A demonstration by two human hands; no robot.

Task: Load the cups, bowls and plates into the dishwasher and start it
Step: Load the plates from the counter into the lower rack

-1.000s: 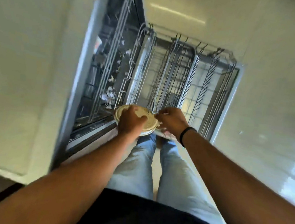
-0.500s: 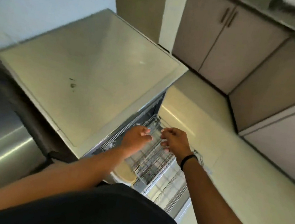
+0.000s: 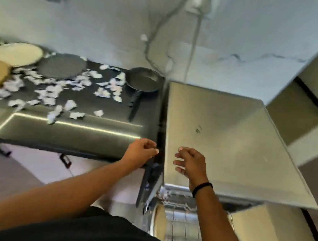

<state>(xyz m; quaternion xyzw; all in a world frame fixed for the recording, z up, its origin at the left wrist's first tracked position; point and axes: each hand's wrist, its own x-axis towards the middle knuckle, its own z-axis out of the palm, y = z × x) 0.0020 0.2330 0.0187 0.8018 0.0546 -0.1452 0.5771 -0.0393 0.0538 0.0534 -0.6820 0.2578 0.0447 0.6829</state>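
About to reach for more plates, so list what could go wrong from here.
1. Paper scraps litter the dark counter around the plates; some may ride into the dishwasher rack.
2. The frying pan handle juts toward the counter's front; a passing left hand could knock it.

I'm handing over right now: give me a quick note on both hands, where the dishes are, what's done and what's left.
Left hand and right hand: both empty, loosely curled, raised in front of the dishwasher.
Done: one plate stands on edge in the pulled-out lower rack.
Left: plates on the dark counter at far left, among paper scraps, a dark plate too; a pan sits beside them. Dishwasher not started.
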